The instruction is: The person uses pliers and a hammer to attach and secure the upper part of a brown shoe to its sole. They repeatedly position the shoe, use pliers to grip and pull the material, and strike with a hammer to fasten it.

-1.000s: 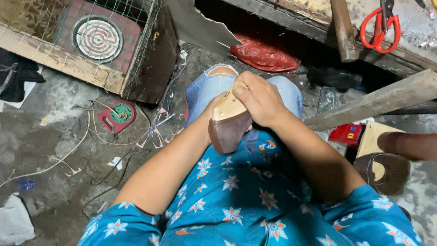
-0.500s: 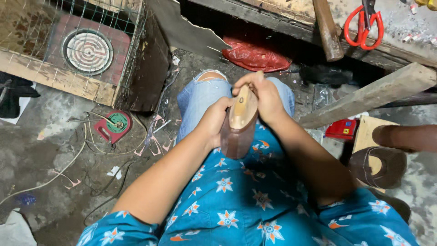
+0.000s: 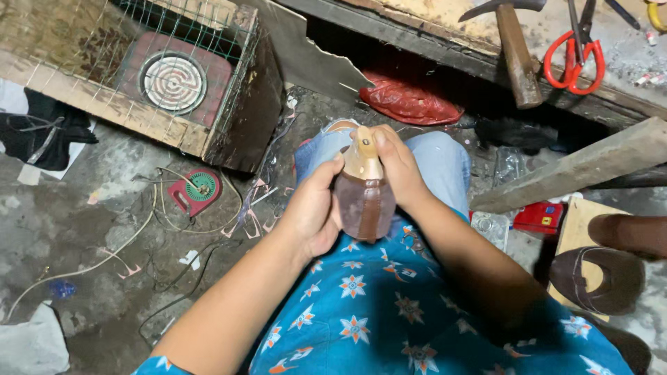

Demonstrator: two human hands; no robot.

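Sat over rough grey concrete floor [image 3: 76, 222], littered with wires and scraps. Blue flowered garment [image 3: 389, 312] filled the near centre; jeans-clad knees [image 3: 445, 156] just beyond.

Far left: wooden crate [image 3: 229, 118] fronted with wire mesh, round coil heater [image 3: 172, 82] inside. Far right: workbench edge [image 3: 625, 62] carrying a hammer [image 3: 517, 59] and red-handled scissors [image 3: 573, 59]. Grey wooden beam [image 3: 577, 173] slanted across the right side. Red plastic bag [image 3: 410, 101] tucked under the bench, behind the knees. Dark cloth [image 3: 42, 135] at left edge.

Right, near: a brown shoe upper [image 3: 601, 278] on a pale board [image 3: 577, 232], someone else's limb [image 3: 636, 232] touching it from the right edge. Small red box [image 3: 540, 215] just left of the board.

Centre: shoe last with brown leather upper [image 3: 365, 194] held upright over the lap, between both hands, pale wooden top pointing far, leather part near. Left hand [image 3: 313, 208] wrapped round the left side, fingers curled together behind it, thumb pressed on the front edge. Right hand [image 3: 399, 170] gripped the right side and top, fingers closed together over the wood, thumb hidden; exact fingertip contact could not be told.

Left of the knees: small red and green round device [image 3: 196, 191] on the floor, pale cord [image 3: 104, 253] trailing from it. Small blue bottle cap [image 3: 61, 288] near left.
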